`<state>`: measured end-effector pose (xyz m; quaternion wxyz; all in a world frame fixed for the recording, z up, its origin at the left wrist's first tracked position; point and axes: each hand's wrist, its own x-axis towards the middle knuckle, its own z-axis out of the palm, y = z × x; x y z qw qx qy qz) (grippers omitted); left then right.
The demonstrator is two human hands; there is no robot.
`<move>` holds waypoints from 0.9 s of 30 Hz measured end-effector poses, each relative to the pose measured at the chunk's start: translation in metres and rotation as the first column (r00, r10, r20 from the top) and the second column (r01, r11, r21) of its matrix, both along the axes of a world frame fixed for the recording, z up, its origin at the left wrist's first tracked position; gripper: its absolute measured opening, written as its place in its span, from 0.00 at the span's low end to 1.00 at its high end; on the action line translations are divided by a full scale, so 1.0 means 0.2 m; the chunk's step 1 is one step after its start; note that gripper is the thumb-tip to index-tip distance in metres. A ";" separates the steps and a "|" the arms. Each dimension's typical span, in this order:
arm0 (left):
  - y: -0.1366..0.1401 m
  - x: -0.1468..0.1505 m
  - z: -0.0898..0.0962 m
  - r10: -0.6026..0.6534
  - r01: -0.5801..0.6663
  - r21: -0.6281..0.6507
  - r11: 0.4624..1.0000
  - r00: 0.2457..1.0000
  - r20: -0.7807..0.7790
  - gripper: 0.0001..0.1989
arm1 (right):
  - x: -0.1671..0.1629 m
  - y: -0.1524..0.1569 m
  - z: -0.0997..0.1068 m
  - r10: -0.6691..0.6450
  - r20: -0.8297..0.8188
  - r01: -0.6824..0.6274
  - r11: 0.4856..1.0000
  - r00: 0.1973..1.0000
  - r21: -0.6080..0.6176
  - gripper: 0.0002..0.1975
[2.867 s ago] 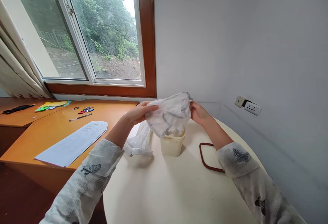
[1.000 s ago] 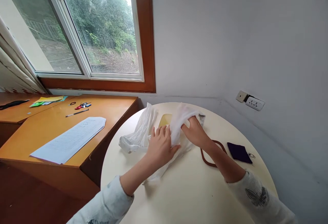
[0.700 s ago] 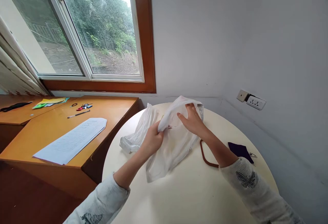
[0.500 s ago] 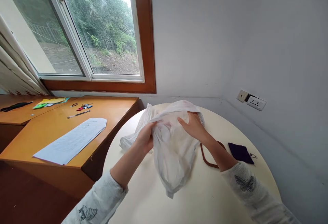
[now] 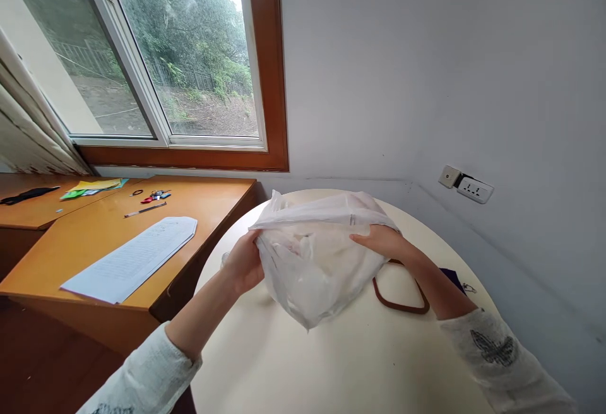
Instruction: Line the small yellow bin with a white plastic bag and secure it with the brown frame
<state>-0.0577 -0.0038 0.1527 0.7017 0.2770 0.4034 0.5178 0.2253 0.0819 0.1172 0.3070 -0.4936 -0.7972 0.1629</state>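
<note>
A white, translucent plastic bag (image 5: pixel 317 275) is spread wide above the round table, its mouth facing me and its lower corner hanging down. Its left rim is gripped by my left hand (image 5: pixel 243 262), the fingers partly hidden in the film. At the right side my right hand (image 5: pixel 383 240) holds the rim, thumb pointing left across the opening and fingertips covered by the bag. Crumpled pale film shows inside; I cannot make out anything else in there. Just below my right forearm lies a brown rounded frame-like handle (image 5: pixel 402 307).
The bag is over a cream round table (image 5: pixel 350 370). A dark purple cloth piece (image 5: pixel 452 278) lies at its right, partly behind my forearm. On the wooden desk (image 5: pixel 218 206) at left are paper sheets (image 5: pixel 137 256), a pen (image 5: pixel 145 210) and keys (image 5: pixel 158 195). A wall socket (image 5: pixel 475 189) is at right.
My hands have moved apart, left hand leftward and right hand rightward, stretching the bag's mouth wider. The bag's lower corner has risen. My right forearm now covers more of the purple cloth.
</note>
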 end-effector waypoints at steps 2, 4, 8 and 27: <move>-0.03 0.00 -0.03 -0.035 0.034 0.019 0.999 0.999 0.008 0.16 | -0.01 -0.01 0.02 -0.080 0.004 0.079 0.992 0.997 -0.098 0.19; -0.04 0.02 -0.06 -0.039 0.039 0.014 0.999 0.999 0.014 0.19 | -0.04 -0.06 0.04 -0.089 -0.028 0.085 0.987 0.996 -0.139 0.22; -0.05 0.06 -0.09 -0.001 0.002 -0.023 1.000 0.998 0.066 0.21 | -0.11 -0.19 0.06 0.202 -0.101 -0.220 0.949 0.974 -0.225 0.23; 0.08 0.03 -0.12 0.244 -0.245 -0.032 0.969 0.970 -0.023 0.05 | -0.15 -0.15 -0.22 -0.127 -0.130 0.102 0.978 0.983 -0.185 0.16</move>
